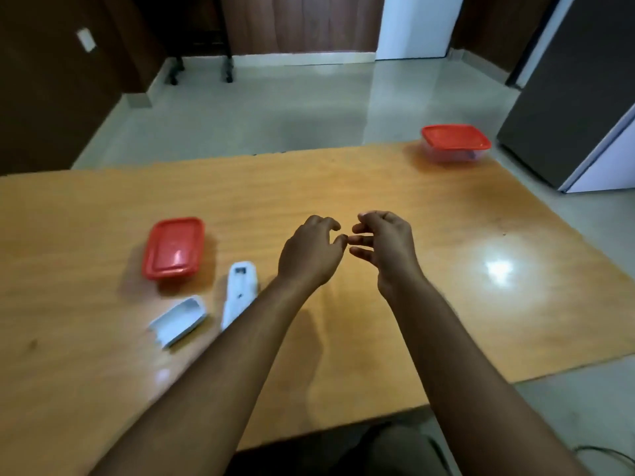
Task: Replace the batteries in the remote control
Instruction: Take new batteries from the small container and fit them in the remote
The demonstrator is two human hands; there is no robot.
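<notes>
Remote control (239, 293) left of left hand (310, 256)

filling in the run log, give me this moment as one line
left hand: open, empty | right hand: open, empty | remote control: on table, back cover off beside it | batteries: none visible

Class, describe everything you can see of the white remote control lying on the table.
The remote control is a slim white body of what looks like plastic, lying flat on the wooden table with its long axis running away from the viewer. Its upper face shows a recessed channel and a small dark window near the far end. The left forearm crosses over its near end, hiding it. A separate white cover lies just left, apart from it. No batteries are visible.
</notes>
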